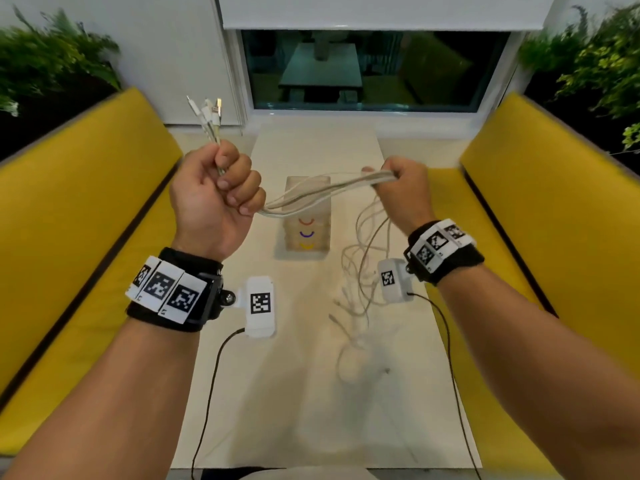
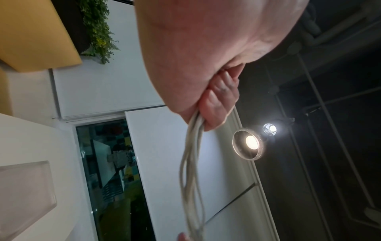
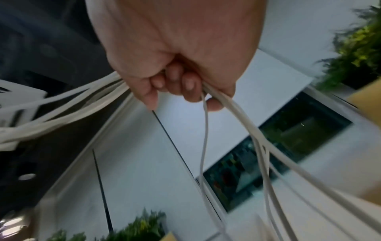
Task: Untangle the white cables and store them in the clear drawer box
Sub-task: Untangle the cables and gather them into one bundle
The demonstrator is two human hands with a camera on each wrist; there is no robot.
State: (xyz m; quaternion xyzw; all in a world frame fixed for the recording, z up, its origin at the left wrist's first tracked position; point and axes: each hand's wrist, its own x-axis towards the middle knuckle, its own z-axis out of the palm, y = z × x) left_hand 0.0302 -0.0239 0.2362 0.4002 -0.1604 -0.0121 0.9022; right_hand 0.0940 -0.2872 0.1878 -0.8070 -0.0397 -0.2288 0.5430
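Several white cables (image 1: 322,190) stretch in the air between my two hands above the table. My left hand (image 1: 221,192) grips them in a fist, and their plug ends (image 1: 209,110) stick up above it. My right hand (image 1: 401,181) grips the same bundle further along; from it the loose lengths (image 1: 367,258) hang down and pool on the table. The left wrist view shows the cables (image 2: 191,171) leaving my curled fingers (image 2: 218,104). In the right wrist view they (image 3: 243,124) run out both sides of my fist (image 3: 181,84). The clear drawer box (image 1: 307,216), with red, purple and yellow handles, stands on the table behind the cables.
A white table (image 1: 277,393) runs between two yellow benches (image 1: 79,220) (image 1: 554,216). Thin black leads (image 1: 214,368) trail from the wrist cameras across the table. A window (image 1: 374,67) and plants (image 1: 52,53) lie beyond.
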